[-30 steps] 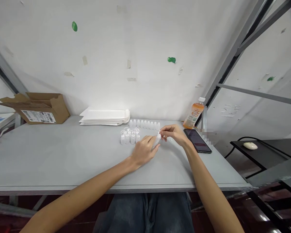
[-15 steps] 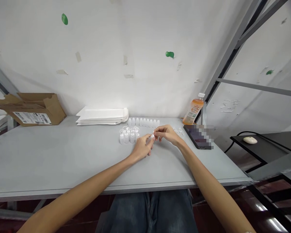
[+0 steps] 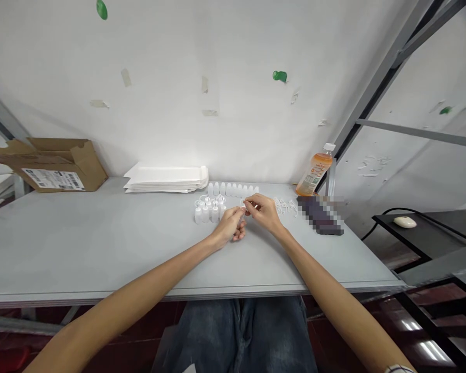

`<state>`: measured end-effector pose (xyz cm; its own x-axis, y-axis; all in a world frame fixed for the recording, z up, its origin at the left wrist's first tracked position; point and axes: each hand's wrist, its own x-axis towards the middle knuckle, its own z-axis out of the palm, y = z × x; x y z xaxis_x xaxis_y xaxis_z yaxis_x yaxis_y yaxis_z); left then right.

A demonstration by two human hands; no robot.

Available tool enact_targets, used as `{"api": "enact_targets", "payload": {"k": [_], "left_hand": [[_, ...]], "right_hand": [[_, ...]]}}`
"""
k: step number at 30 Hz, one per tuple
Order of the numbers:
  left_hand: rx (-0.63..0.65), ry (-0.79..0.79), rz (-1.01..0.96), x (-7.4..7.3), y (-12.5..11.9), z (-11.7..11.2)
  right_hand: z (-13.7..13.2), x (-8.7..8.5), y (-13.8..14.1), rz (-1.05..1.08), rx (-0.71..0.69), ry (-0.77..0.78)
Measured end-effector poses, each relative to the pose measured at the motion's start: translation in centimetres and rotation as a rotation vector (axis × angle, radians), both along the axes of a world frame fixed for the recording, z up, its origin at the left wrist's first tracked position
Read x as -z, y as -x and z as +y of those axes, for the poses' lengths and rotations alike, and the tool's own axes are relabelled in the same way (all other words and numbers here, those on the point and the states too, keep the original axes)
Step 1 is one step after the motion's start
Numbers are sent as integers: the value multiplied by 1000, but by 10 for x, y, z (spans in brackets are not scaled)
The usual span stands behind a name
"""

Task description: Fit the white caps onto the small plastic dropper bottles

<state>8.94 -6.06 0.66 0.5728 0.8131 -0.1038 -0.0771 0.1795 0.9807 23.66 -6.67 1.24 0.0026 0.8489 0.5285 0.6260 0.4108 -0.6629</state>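
Small white plastic piece (image 3: 243,209), centre of frame: pinched in the right hand (image 3: 262,212). Left hand (image 3: 229,228) curled against it, its grip unclear. Just left, clustered white dropper bottles (image 3: 208,213); behind, a row of white bottles (image 3: 233,189). Right, loose white loop-shaped pieces (image 3: 285,206), on the grey tabletop (image 3: 101,238).

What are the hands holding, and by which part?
The left hand and right hand pinch a small white piece; its held part is too small to tell.
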Motion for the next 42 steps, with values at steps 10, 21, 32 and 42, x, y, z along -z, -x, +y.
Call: {"api": "enact_targets", "payload": {"k": [10,21,32,42], "left_hand": [[-20,34,-55,2,0,2],[-6,46,-67,6,-1,6],[10,52,-8,3,0,-1],[2,31,-13,-2,0,-5]], "right_hand": [[0,6,7,-311,157,-136],[-2,11,9,-722,330,-147],[4,7,-7,-437,479,-151],[-4,-2,-1,-119,20,-121]]}}
